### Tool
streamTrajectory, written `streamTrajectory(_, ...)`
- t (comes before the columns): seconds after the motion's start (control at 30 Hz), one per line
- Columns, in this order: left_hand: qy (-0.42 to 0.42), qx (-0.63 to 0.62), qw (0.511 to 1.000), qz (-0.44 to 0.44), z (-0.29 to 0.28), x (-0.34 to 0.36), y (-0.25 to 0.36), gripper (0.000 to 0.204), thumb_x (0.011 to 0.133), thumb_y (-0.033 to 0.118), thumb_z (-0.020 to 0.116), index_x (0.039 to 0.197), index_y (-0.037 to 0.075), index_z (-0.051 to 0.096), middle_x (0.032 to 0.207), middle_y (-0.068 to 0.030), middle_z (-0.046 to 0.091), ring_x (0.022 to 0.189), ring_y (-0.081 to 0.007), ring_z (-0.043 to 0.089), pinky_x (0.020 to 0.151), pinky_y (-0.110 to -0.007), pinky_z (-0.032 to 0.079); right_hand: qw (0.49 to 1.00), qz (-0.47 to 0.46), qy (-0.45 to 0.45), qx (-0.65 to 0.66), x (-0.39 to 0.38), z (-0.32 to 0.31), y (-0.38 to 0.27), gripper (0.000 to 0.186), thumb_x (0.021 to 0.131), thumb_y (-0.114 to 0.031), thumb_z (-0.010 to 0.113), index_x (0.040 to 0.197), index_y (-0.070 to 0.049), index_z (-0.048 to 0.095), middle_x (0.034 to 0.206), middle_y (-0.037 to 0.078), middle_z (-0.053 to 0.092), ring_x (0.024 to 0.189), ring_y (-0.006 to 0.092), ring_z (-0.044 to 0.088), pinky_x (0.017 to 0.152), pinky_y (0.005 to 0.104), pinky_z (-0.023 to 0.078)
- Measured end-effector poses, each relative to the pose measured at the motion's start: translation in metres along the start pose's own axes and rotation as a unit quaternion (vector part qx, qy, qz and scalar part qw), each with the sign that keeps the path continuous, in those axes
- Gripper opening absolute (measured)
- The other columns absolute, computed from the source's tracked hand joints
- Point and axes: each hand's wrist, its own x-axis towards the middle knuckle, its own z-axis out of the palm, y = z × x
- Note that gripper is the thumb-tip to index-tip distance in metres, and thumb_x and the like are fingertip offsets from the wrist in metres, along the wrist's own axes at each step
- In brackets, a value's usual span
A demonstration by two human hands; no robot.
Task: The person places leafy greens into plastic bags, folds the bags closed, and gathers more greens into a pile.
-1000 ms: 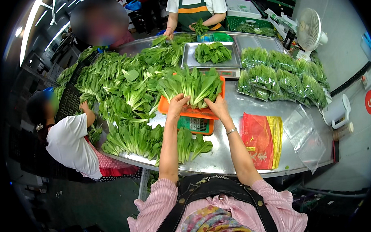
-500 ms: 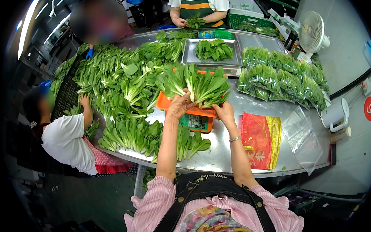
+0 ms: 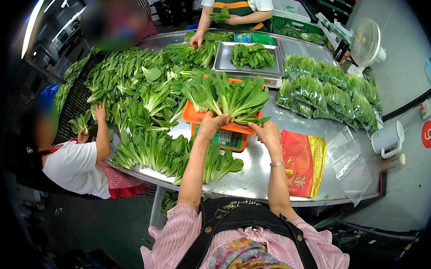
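In the head view, a person in a pink striped top (image 3: 172,226) and dark apron (image 3: 232,212) works with two bare hands at a metal table (image 3: 261,176). At the center of the frame, a bunch of leafy greens (image 3: 235,98) lies in an orange tray (image 3: 189,116), leaves toward the top of the picture and pale stem ends toward the person. The left hand (image 3: 210,126) is at the stem ends by the tray's front rim, thumb extended across them; whether it grips them cannot be told. The right hand (image 3: 266,135), fingers bent, is at the tray's front right corner beside a low-lying leaf; whether the leaf is pinched is likewise unclear. Below the tray, a keypad (image 3: 228,138) shows between the forearms.

A heap of loose greens (image 3: 131,86) spreads across the left of the frame, with a row of more (image 3: 150,153) at lower left of center. At right are clear-bagged greens (image 3: 328,93), a red and yellow bag (image 3: 297,163) and clear plastic bags (image 3: 350,160). At upper center, a metal tray (image 3: 221,62) bears another bunch. A co-worker in a green apron (image 3: 232,6) holds greens at the top; another, white-sleeved (image 3: 76,165), reaches in at left.
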Motion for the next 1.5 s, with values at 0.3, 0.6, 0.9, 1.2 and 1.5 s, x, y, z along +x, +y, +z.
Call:
streamTrajectory(0.3, -0.017, 0.127, 0.989, 0.072, 0.011, 0.003, -0.016, 0.029, 0.078, 0.010, 0.071, 0.101, 0.001, 0.056, 0.089, -0.0048, 0.063, 0.072, -0.0110, 0.060, 0.064, -0.024, 0.049, 0.945, -0.209, 0.083, 0.236, -0.001, 0.028, -0.039, 0.031, 0.075, -0.025, 0.072, 0.088, 0.002, 0.061, 0.082, 0.013, 0.065, 0.061, 0.0220, 0.064, 0.055, 0.0321, 0.049)
streamTrajectory(0.6, -0.060, 0.032, 0.998, 0.003, 0.026, -0.019, 0.005, 0.032, 0.083, 0.008, 0.065, 0.111, 0.000, 0.053, 0.092, -0.0058, 0.064, 0.076, -0.0118, 0.061, 0.064, -0.023, 0.049, 0.877, -0.139, 0.066, 0.455, 0.001, 0.054, -0.032, 0.017, 0.084, -0.009, 0.062, 0.094, 0.004, 0.057, 0.079, 0.008, 0.064, 0.064, 0.0101, 0.062, 0.056, 0.0237, 0.050)
streamTrajectory(0.9, -0.032, -0.149, 0.987, -0.055, 0.022, 0.009, -0.004, 0.025, 0.087, 0.005, 0.059, 0.109, 0.004, 0.049, 0.099, -0.0105, 0.062, 0.085, -0.0164, 0.063, 0.068, -0.024, 0.054, 0.881, -0.232, 0.161, 0.379, -0.035, 0.046, -0.041, 0.008, 0.088, -0.005, 0.056, 0.092, 0.001, 0.059, 0.083, 0.006, 0.060, 0.064, 0.0112, 0.057, 0.059, 0.0246, 0.047)
streamTrajectory(1.2, -0.079, -0.145, 0.986, -0.029, 0.011, 0.019, -0.010, 0.024, 0.091, 0.009, 0.053, 0.114, 0.004, 0.049, 0.104, -0.0100, 0.060, 0.090, -0.0180, 0.060, 0.075, -0.029, 0.052, 0.842, -0.462, -0.193, 0.201, -0.145, 0.027, -0.117, 0.025, 0.085, -0.024, 0.060, 0.095, -0.001, 0.060, 0.095, 0.017, 0.061, 0.087, 0.0314, 0.060, 0.077, 0.0366, 0.048)
streamTrajectory(1.5, -0.148, -0.244, 0.956, -0.066, -0.004, 0.005, 0.014, 0.028, 0.086, 0.008, 0.045, 0.114, 0.002, 0.050, 0.094, -0.0083, 0.055, 0.081, -0.0197, 0.052, 0.063, -0.027, 0.044, 0.944, -0.240, 0.126, 0.187, -0.013, 0.014, -0.038, 0.015, 0.082, -0.013, 0.062, 0.083, 0.001, 0.059, 0.076, 0.014, 0.061, 0.063, 0.0249, 0.061, 0.059, 0.0346, 0.048)
